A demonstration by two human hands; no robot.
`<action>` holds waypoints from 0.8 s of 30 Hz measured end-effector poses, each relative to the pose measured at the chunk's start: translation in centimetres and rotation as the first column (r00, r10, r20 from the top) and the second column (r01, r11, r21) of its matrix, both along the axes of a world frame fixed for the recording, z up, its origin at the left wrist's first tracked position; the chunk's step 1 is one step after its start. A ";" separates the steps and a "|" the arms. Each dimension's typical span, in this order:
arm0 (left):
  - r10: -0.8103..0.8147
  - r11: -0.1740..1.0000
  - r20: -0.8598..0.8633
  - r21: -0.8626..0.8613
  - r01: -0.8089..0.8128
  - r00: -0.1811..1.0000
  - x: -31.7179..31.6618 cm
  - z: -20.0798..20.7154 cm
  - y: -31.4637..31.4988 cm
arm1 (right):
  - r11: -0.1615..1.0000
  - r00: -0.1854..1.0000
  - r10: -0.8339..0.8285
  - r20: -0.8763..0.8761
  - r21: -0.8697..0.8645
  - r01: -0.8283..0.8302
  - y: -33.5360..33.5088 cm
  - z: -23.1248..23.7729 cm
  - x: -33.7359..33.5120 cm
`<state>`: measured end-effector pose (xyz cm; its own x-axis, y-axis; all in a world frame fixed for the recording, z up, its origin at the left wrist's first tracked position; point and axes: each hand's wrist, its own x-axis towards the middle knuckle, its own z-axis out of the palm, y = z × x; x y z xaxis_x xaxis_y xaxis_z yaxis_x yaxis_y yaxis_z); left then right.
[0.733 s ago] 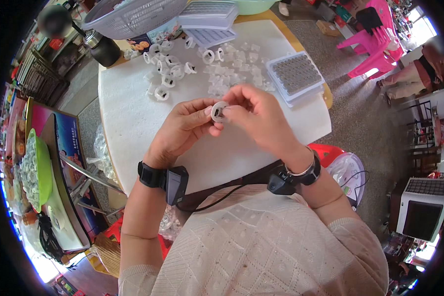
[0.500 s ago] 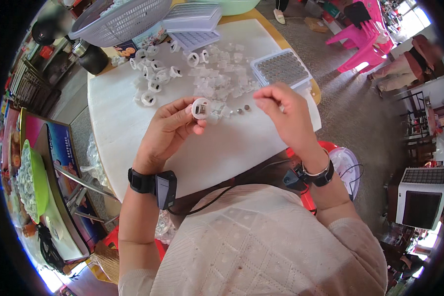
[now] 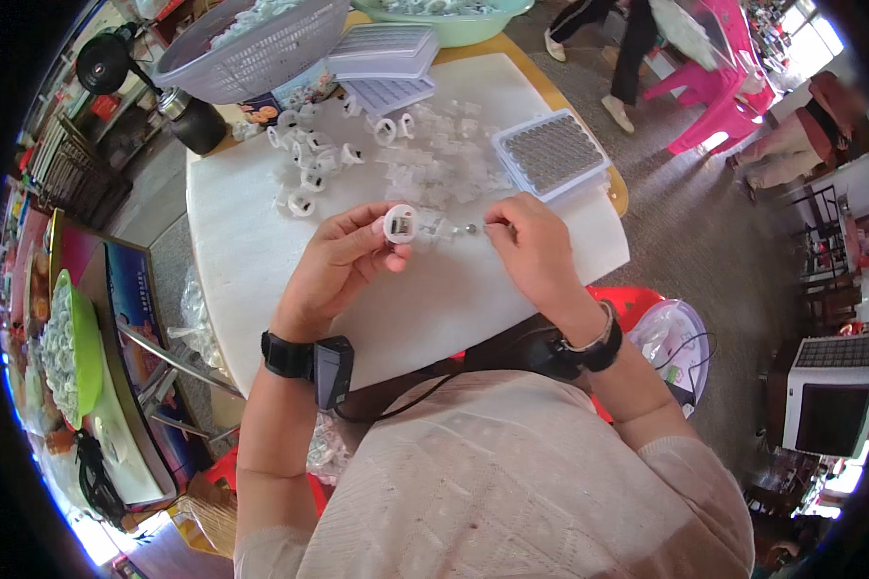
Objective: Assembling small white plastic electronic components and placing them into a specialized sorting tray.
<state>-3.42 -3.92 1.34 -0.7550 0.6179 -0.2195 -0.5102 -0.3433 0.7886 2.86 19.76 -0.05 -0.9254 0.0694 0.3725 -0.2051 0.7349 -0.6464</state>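
My left hand (image 3: 338, 259) is closed around a small round white plastic casing (image 3: 400, 224), tilted so its open compartment with metal parts inside shows. Fingers pinched together, my right hand (image 3: 536, 253) reaches down to the tabletop. Its fingertips cover the spot where a second button cell lay, so that cell is hidden. One silvery button cell (image 3: 471, 230) lies just left of those fingertips. Beyond both hands spreads a heap of clear plastic pieces (image 3: 439, 169). More round white casings (image 3: 316, 154) lie in a cluster at the left.
A tray of button cells (image 3: 552, 152) sits at the table's right edge. Stacked plastic trays (image 3: 384, 53), a grey basket (image 3: 251, 58) and a green basin (image 3: 454, 29) line the far side. A black bottle (image 3: 193, 121) stands far left. Someone's legs (image 3: 632, 58) show beyond the table.
My right hand has come down and left onto the table, its fingers now over one of the two button cells. My left hand still holds the casing. A person has stepped into view beyond the table.
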 end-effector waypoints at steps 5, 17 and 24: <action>-0.024 0.999 0.027 0.036 0.023 0.999 0.1 0.1 0.1 | 0.927 0.990 0.111 0.091 -0.367 -0.070 -2.1 3.4 0.3; -0.089 0.987 -0.009 0.132 0.089 0.996 -0.1 -0.5 -0.2 | 0.919 0.973 0.193 -0.124 -0.325 -0.224 -6.1 3.6 -1.1; -0.062 0.995 -0.047 0.080 0.066 0.997 0.2 -0.5 0.0 | 0.890 0.961 0.277 0.018 -0.383 -0.249 -5.5 4.0 -1.9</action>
